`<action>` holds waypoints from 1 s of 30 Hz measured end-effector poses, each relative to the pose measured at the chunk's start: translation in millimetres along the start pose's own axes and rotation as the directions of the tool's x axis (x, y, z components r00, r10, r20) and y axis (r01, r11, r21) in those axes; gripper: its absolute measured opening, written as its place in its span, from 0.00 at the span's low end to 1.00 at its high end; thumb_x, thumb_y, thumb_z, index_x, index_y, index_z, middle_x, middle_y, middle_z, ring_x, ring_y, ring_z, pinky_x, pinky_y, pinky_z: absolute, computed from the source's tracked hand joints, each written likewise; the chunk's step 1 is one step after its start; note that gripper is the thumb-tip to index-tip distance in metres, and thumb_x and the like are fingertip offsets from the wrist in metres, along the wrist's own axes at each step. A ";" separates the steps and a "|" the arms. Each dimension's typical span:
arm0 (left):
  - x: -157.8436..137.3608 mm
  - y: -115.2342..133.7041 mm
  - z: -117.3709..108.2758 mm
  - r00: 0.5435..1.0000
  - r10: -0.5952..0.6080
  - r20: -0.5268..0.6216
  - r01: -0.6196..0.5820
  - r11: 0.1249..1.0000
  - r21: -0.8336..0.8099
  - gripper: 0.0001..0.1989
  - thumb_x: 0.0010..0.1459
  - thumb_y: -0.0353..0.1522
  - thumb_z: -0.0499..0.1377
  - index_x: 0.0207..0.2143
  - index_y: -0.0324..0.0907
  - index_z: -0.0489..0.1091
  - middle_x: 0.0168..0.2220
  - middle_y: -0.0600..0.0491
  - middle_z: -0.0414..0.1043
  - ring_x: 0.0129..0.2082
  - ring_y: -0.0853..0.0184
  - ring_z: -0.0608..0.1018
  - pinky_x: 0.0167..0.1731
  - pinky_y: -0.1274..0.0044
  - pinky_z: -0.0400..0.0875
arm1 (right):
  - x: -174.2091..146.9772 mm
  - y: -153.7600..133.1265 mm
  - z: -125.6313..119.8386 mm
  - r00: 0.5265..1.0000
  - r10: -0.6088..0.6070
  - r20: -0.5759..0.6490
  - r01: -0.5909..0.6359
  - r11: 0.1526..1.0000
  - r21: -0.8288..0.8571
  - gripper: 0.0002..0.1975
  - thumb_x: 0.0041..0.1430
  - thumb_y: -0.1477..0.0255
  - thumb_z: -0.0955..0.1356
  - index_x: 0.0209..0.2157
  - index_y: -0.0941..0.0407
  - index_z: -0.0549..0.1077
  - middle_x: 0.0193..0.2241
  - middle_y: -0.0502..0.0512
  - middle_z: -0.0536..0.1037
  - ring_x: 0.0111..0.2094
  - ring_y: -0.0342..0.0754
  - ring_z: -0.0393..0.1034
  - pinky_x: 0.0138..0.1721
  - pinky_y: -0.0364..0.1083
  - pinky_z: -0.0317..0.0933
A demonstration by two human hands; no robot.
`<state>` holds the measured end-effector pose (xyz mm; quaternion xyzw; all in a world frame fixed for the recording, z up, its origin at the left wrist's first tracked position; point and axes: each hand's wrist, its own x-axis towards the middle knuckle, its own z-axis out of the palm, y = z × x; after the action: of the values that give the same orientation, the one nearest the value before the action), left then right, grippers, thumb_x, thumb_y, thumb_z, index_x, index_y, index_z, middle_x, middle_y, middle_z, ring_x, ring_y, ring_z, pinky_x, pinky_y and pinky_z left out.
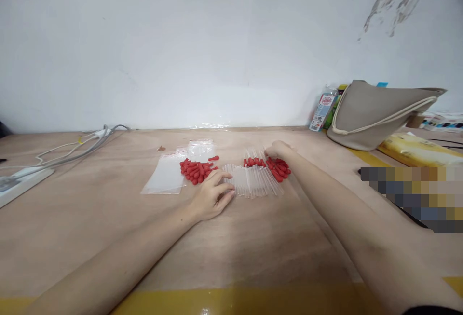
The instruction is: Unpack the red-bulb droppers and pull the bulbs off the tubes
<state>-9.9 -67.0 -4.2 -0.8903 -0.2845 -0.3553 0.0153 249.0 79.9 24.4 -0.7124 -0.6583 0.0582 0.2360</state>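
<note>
My left hand (214,194) rests at the left end of a row of thin clear tubes (249,182), its fingers apart and loosely bent, fingertips against the nearest tubes. On the far side, my right hand (278,150) reaches in with fingers curled down; what they grip, if anything, is hidden. Just in front of it lie red bulbs (280,168), some apparently joined to clear tubes pointing away. Another group of red bulbs (255,162) sits at the far ends of the row. Left of my left hand is a loose pile of red bulbs (195,170).
Clear plastic bags (164,175) lie flat left of the pile. A power strip (27,184) with cables is at the far left. At the right stand a bottle (321,110) and a grey bag (383,112), with a yellow packet (412,148) beside it. A wall closes off the back.
</note>
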 end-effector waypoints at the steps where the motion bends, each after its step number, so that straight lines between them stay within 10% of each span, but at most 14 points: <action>1: 0.3 0.4 -0.2 1.000 0.000 0.000 0.000 1.000 -0.001 0.07 0.56 0.29 0.54 0.34 0.41 0.71 0.43 0.47 0.65 0.42 0.63 0.68 0.45 0.67 0.65 | -1.0 -2.3 -2.4 0.999 0.046 0.007 -0.046 0.999 -0.013 0.12 0.33 0.68 0.72 0.10 0.57 0.67 0.18 0.60 0.72 0.35 0.63 0.69 0.38 0.64 0.57; 6: 1.6 1.5 -1.5 1.000 -0.005 0.010 0.004 1.000 0.007 0.06 0.56 0.29 0.54 0.34 0.41 0.71 0.43 0.47 0.65 0.43 0.63 0.68 0.45 0.67 0.65 | -11.0 -15.6 -28.2 0.983 0.179 0.040 -0.177 0.983 -0.045 0.09 0.40 0.68 0.69 0.16 0.59 0.71 0.25 0.65 0.74 0.40 0.66 0.66 0.39 0.62 0.56; 13: 1.4 -0.3 -1.3 0.999 0.004 -0.049 -0.003 0.999 0.036 0.13 0.55 0.30 0.55 0.44 0.41 0.66 0.44 0.47 0.65 0.46 0.61 0.68 0.49 0.64 0.63 | -75.0 -22.9 -51.6 0.987 -0.148 0.059 0.133 0.968 0.212 0.15 0.59 0.66 0.56 0.35 0.59 0.69 0.25 0.55 0.75 0.24 0.44 0.66 0.28 0.43 0.58; 17: 3.2 0.1 -0.8 0.995 -0.003 -0.097 0.011 0.997 0.082 0.22 0.56 0.30 0.55 0.53 0.42 0.58 0.50 0.45 0.62 0.52 0.60 0.65 0.52 0.64 0.61 | -130.1 -15.1 -33.7 0.767 -0.613 -0.191 0.639 0.756 0.141 0.08 0.59 0.69 0.59 0.35 0.57 0.66 0.30 0.54 0.75 0.29 0.44 0.67 0.37 0.47 0.53; 20: 6.1 2.2 2.4 0.995 0.022 -0.102 -0.011 0.994 0.109 0.24 0.57 0.31 0.55 0.56 0.43 0.55 0.53 0.45 0.61 0.53 0.60 0.64 0.53 0.64 0.60 | -156.1 -7.6 -17.4 0.613 -0.756 -0.228 0.777 0.630 0.001 0.07 0.60 0.72 0.60 0.33 0.57 0.67 0.28 0.52 0.75 0.29 0.43 0.65 0.39 0.48 0.48; 30: 12.9 12.2 11.0 0.982 0.187 -0.038 -0.173 0.957 0.235 0.07 0.57 0.31 0.55 0.38 0.42 0.70 0.42 0.52 0.73 0.46 0.63 0.71 0.50 0.65 0.61 | -170.1 -18.1 0.5 0.496 -0.794 -0.352 0.830 0.552 -0.075 0.07 0.60 0.71 0.62 0.36 0.57 0.71 0.25 0.50 0.76 0.29 0.42 0.63 0.36 0.46 0.47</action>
<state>10.8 -68.4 -2.0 -0.8936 -0.2411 -0.3435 0.1592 210.9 -83.8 -7.2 -0.3035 -0.8589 -0.1514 0.3836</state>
